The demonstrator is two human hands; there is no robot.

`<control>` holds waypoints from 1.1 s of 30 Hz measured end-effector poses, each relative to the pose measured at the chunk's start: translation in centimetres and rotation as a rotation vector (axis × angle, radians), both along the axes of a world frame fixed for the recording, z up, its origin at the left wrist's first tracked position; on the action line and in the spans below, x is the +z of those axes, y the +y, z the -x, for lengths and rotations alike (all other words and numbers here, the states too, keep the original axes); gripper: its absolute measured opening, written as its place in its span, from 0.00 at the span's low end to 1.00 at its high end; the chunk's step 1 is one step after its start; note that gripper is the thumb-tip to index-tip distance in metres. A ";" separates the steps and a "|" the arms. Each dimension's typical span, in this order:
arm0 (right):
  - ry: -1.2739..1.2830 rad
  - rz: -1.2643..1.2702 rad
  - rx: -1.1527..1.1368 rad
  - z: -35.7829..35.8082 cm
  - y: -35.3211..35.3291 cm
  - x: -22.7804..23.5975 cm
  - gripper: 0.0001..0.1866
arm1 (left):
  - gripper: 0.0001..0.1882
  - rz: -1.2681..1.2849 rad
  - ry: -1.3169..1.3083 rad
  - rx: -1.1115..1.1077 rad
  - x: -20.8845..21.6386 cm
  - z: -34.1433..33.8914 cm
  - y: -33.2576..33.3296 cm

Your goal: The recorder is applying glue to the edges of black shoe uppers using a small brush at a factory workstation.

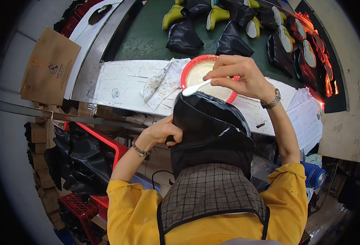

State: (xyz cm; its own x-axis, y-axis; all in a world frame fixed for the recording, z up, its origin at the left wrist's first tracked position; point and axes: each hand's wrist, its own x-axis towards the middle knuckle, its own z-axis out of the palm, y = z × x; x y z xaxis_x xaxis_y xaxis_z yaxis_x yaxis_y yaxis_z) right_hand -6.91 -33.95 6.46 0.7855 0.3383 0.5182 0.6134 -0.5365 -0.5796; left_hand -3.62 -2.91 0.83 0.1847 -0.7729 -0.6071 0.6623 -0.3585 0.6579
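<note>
My left hand (160, 131) grips a black boot upper (209, 128) by its left side, steadying it against my plaid apron (210, 192). Above it, my right hand (237, 75) pinches a small white brush (195, 88), whose tip touches the top edge of the boot upper. Just behind the brush stands a red bowl (187, 72) of pale creamy glue on a white, smeared board (124, 83). A beaded bracelet circles my left wrist and a metal watch my right.
A green conveyor (143, 36) at the back carries black boot uppers (184, 37) and yellow-green lasts (172, 16). A stained rag (161, 81) lies left of the bowl. A red crate (96, 141) with black uppers is at lower left, cardboard (49, 67) beyond it, and papers (306, 118) on the right.
</note>
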 end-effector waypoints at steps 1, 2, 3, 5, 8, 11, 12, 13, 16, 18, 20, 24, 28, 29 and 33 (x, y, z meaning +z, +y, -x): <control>0.019 -0.031 -0.003 0.1 -0.3 -0.3 0.09 | 0.34 0.007 0.007 0.038 0.0 -0.1 0.6; 0.036 -0.056 -0.003 0.3 -0.8 -0.6 0.09 | 0.34 0.020 0.012 0.078 -0.1 -0.3 1.3; 0.053 -0.081 -0.002 0.5 -1.3 -1.0 0.10 | 0.33 0.041 0.012 0.136 0.0 -0.4 2.0; 0.054 -0.162 -0.096 0.8 -2.9 -2.7 0.11 | 0.32 0.154 0.032 0.280 0.2 -0.5 3.4; 0.164 -0.270 -0.395 1.6 -5.9 -5.5 0.10 | 0.36 0.486 0.107 0.404 -0.6 -2.7 4.4; 0.345 -0.264 -0.785 3.3 -10.0 -11.3 0.14 | 0.42 0.502 0.111 0.673 0.9 -5.6 4.3; 0.380 -0.182 -0.853 4.4 -10.7 -12.5 0.19 | 0.43 0.587 0.129 0.653 0.1 -7.1 4.8; 0.412 -0.099 -0.926 5.8 -11.3 -13.6 0.24 | 0.42 0.527 0.098 0.717 0.9 -7.8 4.4; 0.464 0.131 -1.004 8.6 -10.9 -16.0 0.41 | 0.34 0.417 -0.149 0.769 0.6 -11.0 4.1; 0.510 0.234 -1.048 8.7 -8.9 -14.9 0.46 | 0.28 0.302 -0.280 0.755 -0.6 -14.1 4.6; 0.516 0.149 -1.100 8.0 -9.9 -15.6 0.47 | 0.22 0.134 -0.587 0.754 -1.9 -17.4 4.5; 0.502 0.127 -1.249 7.2 -11.7 -17.4 0.40 | 0.17 -0.173 -1.009 0.668 -4.3 -25.4 1.3; 0.381 0.003 -1.356 7.2 -11.1 -18.9 0.30 | 0.26 -0.496 -1.585 0.488 -7.1 -35.0 -2.9; 0.361 -0.007 -1.370 6.7 -11.0 -19.0 0.28 | 0.27 -0.542 -1.678 0.503 -7.5 -37.2 -3.9; 0.315 0.005 -1.364 5.9 -10.6 -19.7 0.23 | 0.48 -0.628 -2.105 0.455 -7.8 -41.4 -6.1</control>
